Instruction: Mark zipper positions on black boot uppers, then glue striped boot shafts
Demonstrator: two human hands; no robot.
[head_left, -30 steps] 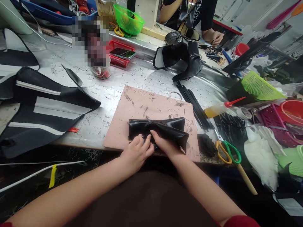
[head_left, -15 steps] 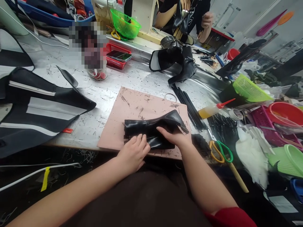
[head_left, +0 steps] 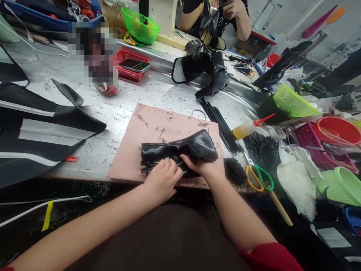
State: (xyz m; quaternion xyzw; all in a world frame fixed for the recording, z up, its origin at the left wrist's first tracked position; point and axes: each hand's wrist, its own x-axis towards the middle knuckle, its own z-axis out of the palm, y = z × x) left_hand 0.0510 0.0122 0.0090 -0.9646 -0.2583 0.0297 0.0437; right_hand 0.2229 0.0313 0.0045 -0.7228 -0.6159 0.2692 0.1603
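A folded piece of black leather [head_left: 180,150] lies across the near half of a pink work board [head_left: 158,128], which sits at the front edge of the metal table [head_left: 141,94]. The piece is already doubled over into a long band: its left end is pressed flat, with thin layered edges showing, while its right end lifts and flares open, so the fold looks only partly settled. The left hand [head_left: 162,180] rests on the near edge at the middle of the band, fingers curled down and pinching the layers; the right hand [head_left: 201,169] meets it there, thumb and fingers closed on the same edge, though exactly how much of the leather each hand has taken in is hard to tell because the knuckles hide it. By the look of it, the left half is done and the right end is left to flatten. Beyond the board lie a metal ring [head_left: 198,113] and a bundle of black strips [head_left: 220,120]; to the right are a glue bottle [head_left: 249,130] and green-handled scissors [head_left: 259,177]. Large black panels with pale stripes [head_left: 42,131] lie to the left, and another person [head_left: 214,15] handles black material across the table.
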